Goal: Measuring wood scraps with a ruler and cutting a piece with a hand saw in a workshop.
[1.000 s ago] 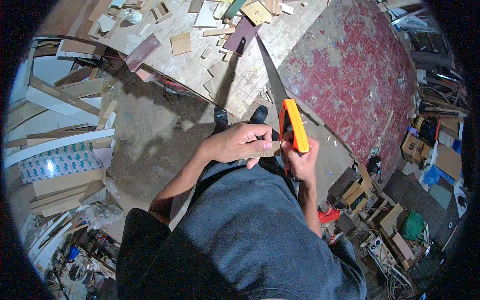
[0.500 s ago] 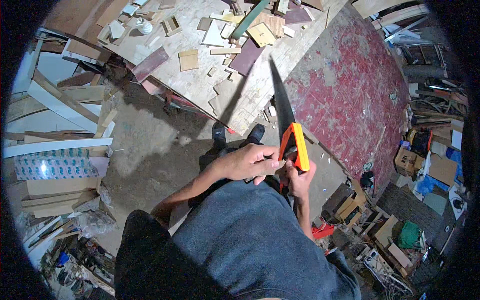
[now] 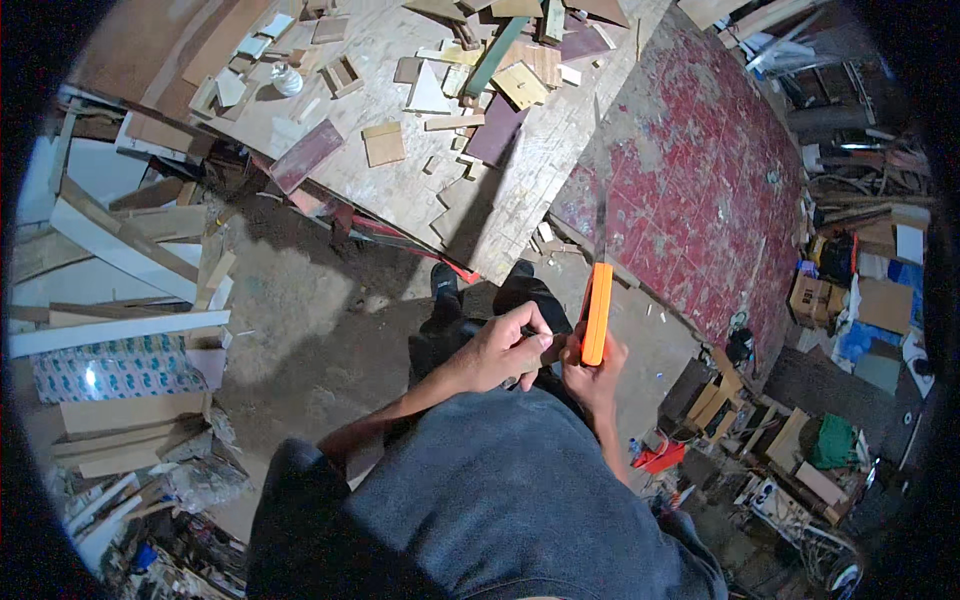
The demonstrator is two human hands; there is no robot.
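Observation:
A hand saw with an orange handle [image 3: 597, 318] stands almost edge-on in front of me, its dark blade [image 3: 601, 210] pointing away toward the table's right edge. My right hand [image 3: 597, 376] is wrapped around the lower part of that handle. Close beside it on the left, my left hand [image 3: 500, 352] is closed in a pinch on a small thin piece of wood, mostly hidden by the fingers. The two hands nearly meet in front of my dark shirt.
Ahead is a wooden worktable [image 3: 400, 205] strewn with wood offcuts, a purple-brown board [image 3: 307, 155] and a white bottle [image 3: 287, 80]. Boards and strips [image 3: 120, 320] are piled at left. A red board surface [image 3: 690, 200] lies to the right, with a cardboard box [image 3: 815, 300] and clutter beyond.
The saw has turned in my right hand, so its handle now shows edge-on and the blade points more straight ahead. My left hand stays close beside it, still pinching.

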